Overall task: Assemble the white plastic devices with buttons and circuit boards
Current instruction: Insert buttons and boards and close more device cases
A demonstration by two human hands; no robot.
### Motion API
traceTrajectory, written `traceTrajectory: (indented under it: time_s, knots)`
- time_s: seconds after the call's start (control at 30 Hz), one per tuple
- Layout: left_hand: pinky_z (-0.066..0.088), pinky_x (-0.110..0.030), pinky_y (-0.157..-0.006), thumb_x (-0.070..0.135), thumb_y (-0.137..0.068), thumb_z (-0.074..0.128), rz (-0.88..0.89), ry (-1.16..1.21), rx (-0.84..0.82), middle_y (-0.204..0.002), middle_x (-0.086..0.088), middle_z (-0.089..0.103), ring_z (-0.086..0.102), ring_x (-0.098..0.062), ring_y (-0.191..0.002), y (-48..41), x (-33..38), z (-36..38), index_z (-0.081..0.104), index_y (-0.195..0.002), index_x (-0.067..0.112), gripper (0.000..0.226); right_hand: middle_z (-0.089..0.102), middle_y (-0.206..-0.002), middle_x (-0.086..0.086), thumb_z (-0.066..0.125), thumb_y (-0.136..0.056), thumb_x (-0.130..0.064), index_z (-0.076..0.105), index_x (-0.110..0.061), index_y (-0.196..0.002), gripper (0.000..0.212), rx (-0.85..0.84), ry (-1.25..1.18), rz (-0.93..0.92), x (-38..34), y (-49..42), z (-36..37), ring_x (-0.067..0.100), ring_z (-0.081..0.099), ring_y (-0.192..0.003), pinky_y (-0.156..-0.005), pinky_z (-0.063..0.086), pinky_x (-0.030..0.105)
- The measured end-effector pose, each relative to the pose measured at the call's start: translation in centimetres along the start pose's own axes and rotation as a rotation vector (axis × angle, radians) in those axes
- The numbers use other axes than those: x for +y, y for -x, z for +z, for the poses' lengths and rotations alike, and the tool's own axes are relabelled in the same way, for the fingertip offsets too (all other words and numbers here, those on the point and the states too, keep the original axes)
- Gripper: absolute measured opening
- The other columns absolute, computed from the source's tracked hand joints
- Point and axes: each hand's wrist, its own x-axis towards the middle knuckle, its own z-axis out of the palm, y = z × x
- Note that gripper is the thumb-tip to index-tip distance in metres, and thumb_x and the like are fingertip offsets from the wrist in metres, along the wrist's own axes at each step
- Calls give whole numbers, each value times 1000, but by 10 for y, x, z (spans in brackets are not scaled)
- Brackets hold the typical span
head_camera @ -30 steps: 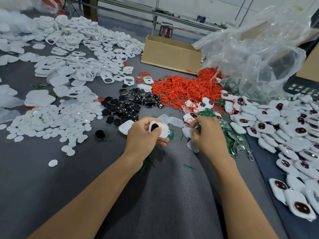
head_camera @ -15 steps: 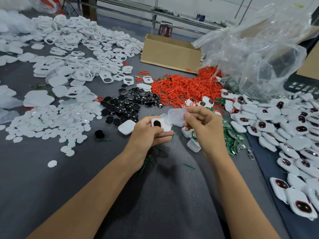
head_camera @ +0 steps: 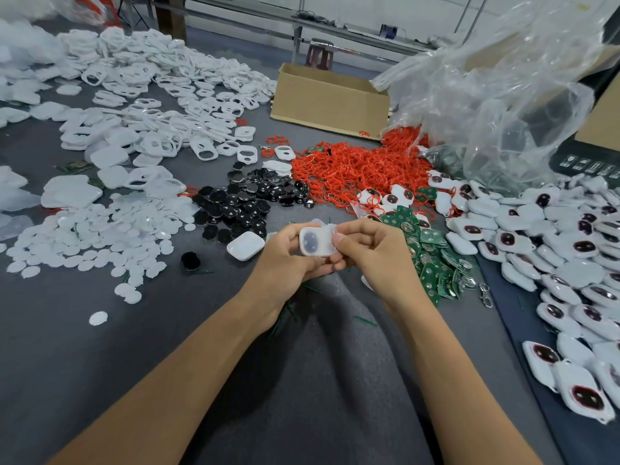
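Observation:
Both hands meet over the middle of the grey table. My left hand [head_camera: 288, 260] grips a white plastic device shell [head_camera: 315, 242] from below and the side. A translucent white cover lies over the shell, with dark round shapes showing through it. My right hand [head_camera: 367, 251] pinches the cover's right edge with thumb and fingers against the shell. Green circuit boards [head_camera: 432, 260] lie in a heap just right of my right hand. Black buttons [head_camera: 251, 199] are piled behind my left hand. A loose white shell [head_camera: 245, 246] rests on the table left of my hands.
Assembled white devices [head_camera: 553, 250] cover the right side. Red rubber rings [head_camera: 352, 169] are heaped behind the hands, near a cardboard box [head_camera: 330, 102] and a clear plastic bag [head_camera: 496, 95]. White frames [head_camera: 161, 105] and white discs [head_camera: 94, 239] spread over the left.
My right hand lifted a translucent cover from beside the circuit boards, carried it left, and now holds it down onto the shell in my left hand.

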Motion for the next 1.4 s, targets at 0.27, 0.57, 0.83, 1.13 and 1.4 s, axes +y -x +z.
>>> traceTrajectory:
  time_s: [0.27,0.57,0.83,1.13,1.4]
  knots:
    - [58,-33,-82,-23,-86,46,-7,-16,7,-121,-20,61,67,-35,-102,0,0,1,51,-125,-2,45,63,-52,-1,65,-82,8,63,-8,-76,17,68,110,-47,3,1,0,14,63,-47,-51,55,28]
    - [58,-29,-82,-18,-86,50,-55,86,-10,-109,-17,68,70,-24,-87,-1,1,0,53,-124,-3,41,58,-61,5,74,-77,-2,63,-11,-71,15,166,296,-88,6,-1,3,16,51,-54,-54,44,26]
    - [59,-28,-78,-16,-91,41,-57,71,31,-106,-21,69,72,-26,-84,-2,0,-1,56,-118,-5,32,58,-59,-2,74,-80,-13,63,-13,-72,13,184,376,-118,11,-2,5,11,49,-54,-55,40,22]
    - [60,-26,-70,-10,-96,39,-53,39,70,-95,-18,70,73,-27,-82,-3,0,-3,57,-113,-1,26,60,-117,12,65,-82,-32,64,-14,-113,36,562,1260,-26,5,-1,-59,37,44,-112,-90,37,42]
    - [59,-24,-68,-5,-98,41,-56,3,61,-103,-20,69,73,-26,-83,-2,1,-2,55,-117,-2,24,66,-110,7,67,-80,-36,66,-17,-109,35,454,1207,170,7,-4,-66,35,46,-113,-92,37,40]
